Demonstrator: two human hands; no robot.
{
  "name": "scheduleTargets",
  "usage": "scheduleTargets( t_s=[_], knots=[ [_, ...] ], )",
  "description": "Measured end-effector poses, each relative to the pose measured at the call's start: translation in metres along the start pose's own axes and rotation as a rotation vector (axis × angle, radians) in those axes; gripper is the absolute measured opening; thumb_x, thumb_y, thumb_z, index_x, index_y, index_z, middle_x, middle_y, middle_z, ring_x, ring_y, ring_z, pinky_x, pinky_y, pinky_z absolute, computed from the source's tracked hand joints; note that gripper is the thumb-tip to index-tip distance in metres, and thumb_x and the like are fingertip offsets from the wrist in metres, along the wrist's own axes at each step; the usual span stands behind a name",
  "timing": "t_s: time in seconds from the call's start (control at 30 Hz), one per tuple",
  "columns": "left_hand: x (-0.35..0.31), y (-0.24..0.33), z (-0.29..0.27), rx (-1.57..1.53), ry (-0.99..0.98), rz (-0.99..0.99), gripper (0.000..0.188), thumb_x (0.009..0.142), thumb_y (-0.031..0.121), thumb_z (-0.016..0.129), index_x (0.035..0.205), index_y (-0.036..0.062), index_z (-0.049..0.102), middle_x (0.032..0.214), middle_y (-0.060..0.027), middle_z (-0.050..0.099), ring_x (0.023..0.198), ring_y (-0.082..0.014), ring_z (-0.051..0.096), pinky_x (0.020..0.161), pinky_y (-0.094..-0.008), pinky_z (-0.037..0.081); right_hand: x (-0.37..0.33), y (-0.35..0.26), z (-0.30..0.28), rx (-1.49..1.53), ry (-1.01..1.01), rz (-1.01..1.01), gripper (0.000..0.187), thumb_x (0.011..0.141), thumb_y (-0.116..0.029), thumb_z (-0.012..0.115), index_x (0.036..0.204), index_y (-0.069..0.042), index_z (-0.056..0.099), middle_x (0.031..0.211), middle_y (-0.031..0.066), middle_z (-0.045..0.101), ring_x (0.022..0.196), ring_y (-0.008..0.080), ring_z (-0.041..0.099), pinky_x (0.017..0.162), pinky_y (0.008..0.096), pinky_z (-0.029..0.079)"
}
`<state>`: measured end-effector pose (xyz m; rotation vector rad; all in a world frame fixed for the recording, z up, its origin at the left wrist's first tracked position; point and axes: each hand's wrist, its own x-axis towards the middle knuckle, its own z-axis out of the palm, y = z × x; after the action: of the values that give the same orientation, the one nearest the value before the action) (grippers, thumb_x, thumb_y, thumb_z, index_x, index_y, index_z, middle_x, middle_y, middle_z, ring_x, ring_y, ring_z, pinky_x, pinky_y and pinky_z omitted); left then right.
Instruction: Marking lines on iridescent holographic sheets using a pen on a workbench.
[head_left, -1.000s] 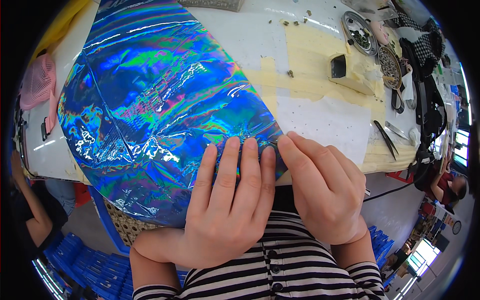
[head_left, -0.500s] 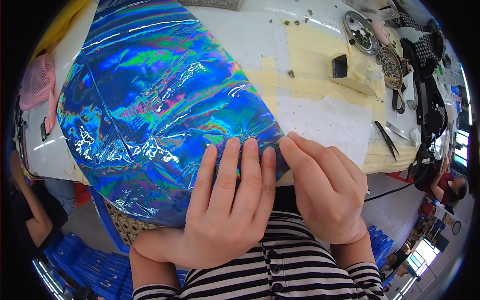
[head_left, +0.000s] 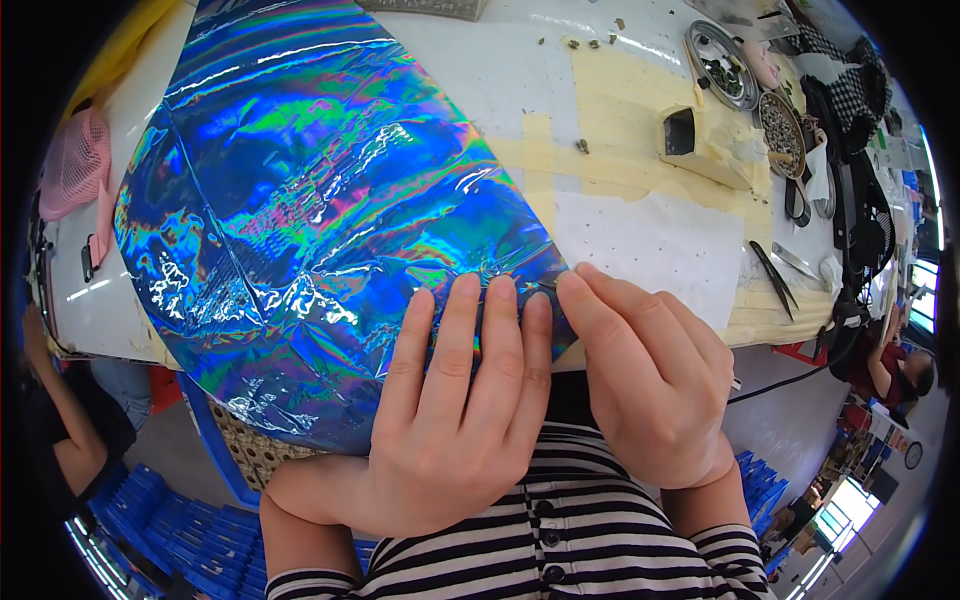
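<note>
A large sheet of shiny iridescent blue film [head_left: 330, 190] with wrinkles covers the left half of the white table and hangs over its near edge. My left hand [head_left: 450, 430] lies flat on the film's near right part, fingers stretched out and slightly spread. Just to its right, my right hand [head_left: 660, 390] is closed at the film's right edge, thumb and index finger pinching near the corner. The thumb is mostly hidden behind the fingers. Beyond that corner lies a white paper sheet [head_left: 660, 245] with small dark dots.
Right of the paper lie black tweezers [head_left: 771, 279]. Farther back stand a tape-covered block [head_left: 710, 150], a round metal dish [head_left: 722, 68] and a brown dish of small bits [head_left: 780, 135]. A pink mesh basket [head_left: 78, 160] is far left. Blue crates [head_left: 180, 535] stand below.
Almost nothing differs: the fingertips of my right hand have shifted very slightly at the film's edge. My left hand and the film stay where they were.
</note>
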<state>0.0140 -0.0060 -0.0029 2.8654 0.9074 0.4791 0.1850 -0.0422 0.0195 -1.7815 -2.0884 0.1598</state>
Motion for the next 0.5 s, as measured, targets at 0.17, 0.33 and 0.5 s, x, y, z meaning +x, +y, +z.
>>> scheduleTargets(
  t_s=[0.17, 0.33, 0.5],
  knots=[
    [0.0008, -0.0001, -0.0005, -0.003, -0.001, -0.001, 0.034, 0.085, 0.007, 0.063, 0.114, -0.0071, 0.071, 0.124, -0.0261, 0.064, 0.117, -0.0431, 0.062, 0.098, -0.0539, 0.052, 0.0, -0.0002, 0.0, -0.003, 0.006, -0.001, 0.034, 0.073, 0.007, 0.068, 0.107, 0.004, 0.071, 0.1, 0.0165, 0.072, 0.073, 0.0253, 0.069, 0.064, 0.032, 0.056],
    [0.0002, -0.0002, -0.0005, -0.001, 0.0, -0.001, 0.034, 0.085, 0.008, 0.063, 0.115, -0.007, 0.071, 0.124, -0.026, 0.064, 0.117, -0.0431, 0.062, 0.098, -0.0539, 0.052, -0.0003, 0.0004, 0.0008, 0.003, 0.012, -0.004, 0.033, 0.074, 0.007, 0.068, 0.107, 0.004, 0.071, 0.1, 0.0164, 0.072, 0.072, 0.0251, 0.068, 0.063, 0.0319, 0.056],
    [0.0001, -0.0004, 0.0, 0.0, 0.003, 0.003, 0.035, 0.085, 0.008, 0.062, 0.115, -0.0072, 0.071, 0.124, -0.0261, 0.064, 0.117, -0.0433, 0.061, 0.098, -0.0541, 0.052, -0.0006, 0.001, 0.0017, 0.003, 0.02, -0.006, 0.033, 0.074, 0.008, 0.068, 0.107, 0.004, 0.071, 0.1, 0.0164, 0.072, 0.071, 0.0251, 0.068, 0.063, 0.0319, 0.055]
  ],
)
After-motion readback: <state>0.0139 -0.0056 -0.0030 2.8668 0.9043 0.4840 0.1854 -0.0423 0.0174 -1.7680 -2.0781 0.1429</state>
